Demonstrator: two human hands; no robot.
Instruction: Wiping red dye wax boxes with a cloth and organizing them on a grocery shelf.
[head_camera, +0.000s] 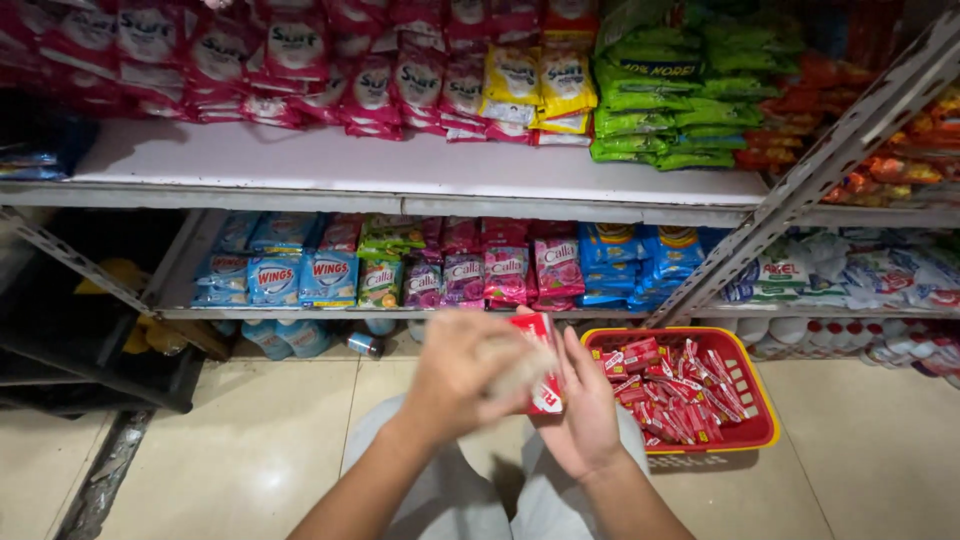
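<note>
My right hand (588, 415) holds a small red packet (541, 336) upright in front of my knees. The fingers of my left hand (462, 378) are curled and blurred with motion, and they cover the packet's left side. Whether the left hand grips the packet or only brushes it cannot be told. Just right of my hands a red plastic basket (752, 436) stands on the floor, with several more red packets (672, 388) lying loose in it.
Metal shelves (420, 172) ahead carry rows of pink, yellow, green and blue detergent sachets. The lower shelf (300, 312) holds blue and pink packs. A slanted grey shelf upright (800, 180) rises on the right. A dark rack (90, 360) stands at left on the tiled floor (250, 450).
</note>
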